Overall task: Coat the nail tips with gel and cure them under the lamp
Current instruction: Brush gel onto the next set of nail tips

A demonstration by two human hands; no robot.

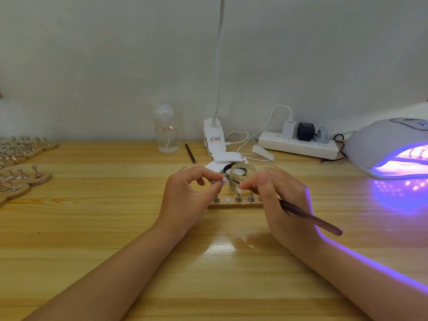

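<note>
Step in hand: coating, by my reading. Left hand (194, 193) pinches a small stand with a pale nail tip (224, 179) on it, held above the worktop (115, 228) in front of the glass jar (243, 176). Right hand (282, 202) is curled round a brown brush (310, 218), handle trailing back toward the wrist, working end aimed at the nail tip; the bristles are too small to make out, so contact cannot be confirmed.

Wooden holder (234, 203) lies just beyond the hands; one socket shows bare, other stands remain seated.

Curing lamp (391, 149) at far right is lit violet, well apart from the hands.

Next move, judged: a thin even stroke over the tip, steady pinch, then reseat the stand in the bare socket before anything goes to the lamp.
</note>
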